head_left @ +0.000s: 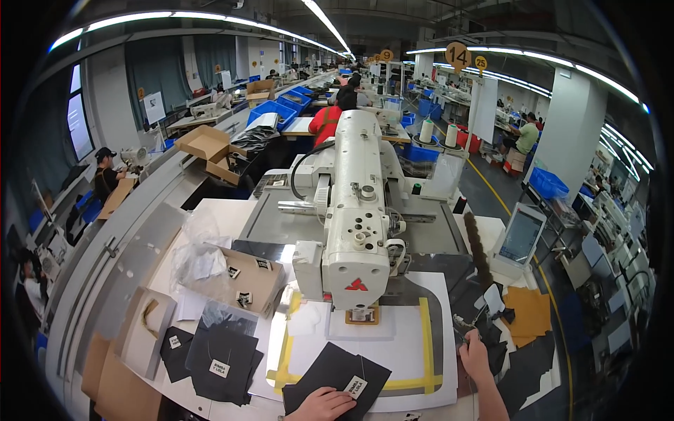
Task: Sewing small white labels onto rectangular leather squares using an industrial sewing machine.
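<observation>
My left hand (323, 405) lies with fingers stretched over a black fabric piece (337, 373), just beside its white label (356, 387). The fabric's far corner overlaps a white sheet edged with yellow tape (430, 344) in front of a white sewing machine (359, 231). To the right, my right hand (476, 356) is closed at the table's side, next to a small metal tool (462, 324). What its fingers hold is too small to make out. Under the machine head sits a small orange-brown frame (362, 315) around a label.
Left of the sheet are stacked labelled black pieces (223, 368), a cardboard tray (270, 291) with loose labels, a plastic bag (203, 263) and an open box (144, 330). On the right are mustard cloth (528, 314), dark scraps (530, 368) and a control screen (521, 234). Several people work beyond.
</observation>
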Tool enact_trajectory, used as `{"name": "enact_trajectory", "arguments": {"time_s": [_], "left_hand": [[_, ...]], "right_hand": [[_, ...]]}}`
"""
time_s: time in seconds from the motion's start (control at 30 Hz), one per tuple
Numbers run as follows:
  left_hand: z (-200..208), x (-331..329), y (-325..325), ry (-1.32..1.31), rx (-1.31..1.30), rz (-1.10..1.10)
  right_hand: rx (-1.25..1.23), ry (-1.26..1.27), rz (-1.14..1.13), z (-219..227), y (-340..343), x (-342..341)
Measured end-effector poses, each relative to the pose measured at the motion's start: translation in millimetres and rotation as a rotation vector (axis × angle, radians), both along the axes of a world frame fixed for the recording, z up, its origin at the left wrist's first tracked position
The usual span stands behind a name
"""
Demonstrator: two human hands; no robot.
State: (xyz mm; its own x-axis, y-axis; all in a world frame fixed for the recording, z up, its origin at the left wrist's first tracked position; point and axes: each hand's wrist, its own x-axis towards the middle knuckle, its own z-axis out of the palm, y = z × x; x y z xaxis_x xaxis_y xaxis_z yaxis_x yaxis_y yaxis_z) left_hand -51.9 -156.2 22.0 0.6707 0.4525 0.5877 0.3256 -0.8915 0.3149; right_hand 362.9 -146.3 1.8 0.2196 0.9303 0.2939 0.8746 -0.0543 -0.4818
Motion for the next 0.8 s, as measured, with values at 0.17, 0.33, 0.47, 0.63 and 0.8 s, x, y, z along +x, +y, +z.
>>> {"name": "enact_trajectory", "arguments": {"time_s": [0.17,0.33,0.47,0.63,0.8], "left_hand": [[-2.0,1.2,-7.8,0.043,-0.149,-0.016],[8.8,5.8,-16.9,0.268,-0.064,-0.071],[21.2,5.7,-13.3,0.206,-0.002,-0.003],[18.7,2.5,-16.8,0.232,0.012,-0.002],[21.4,3.9,-16.0,0.135,0.053,-0.009]], "right_hand": [[-0.186,-0.101,0.151,51.6,16.3,-79.3],[0.085,-0.316,0.638,63.2,48.7,-126.1],[0.235,-0.484,0.778,47.8,71.7,-138.4],[0.285,-0.559,0.803,37.8,80.8,-152.0],[0.299,-0.531,0.832,35.1,82.6,-164.0]]}}
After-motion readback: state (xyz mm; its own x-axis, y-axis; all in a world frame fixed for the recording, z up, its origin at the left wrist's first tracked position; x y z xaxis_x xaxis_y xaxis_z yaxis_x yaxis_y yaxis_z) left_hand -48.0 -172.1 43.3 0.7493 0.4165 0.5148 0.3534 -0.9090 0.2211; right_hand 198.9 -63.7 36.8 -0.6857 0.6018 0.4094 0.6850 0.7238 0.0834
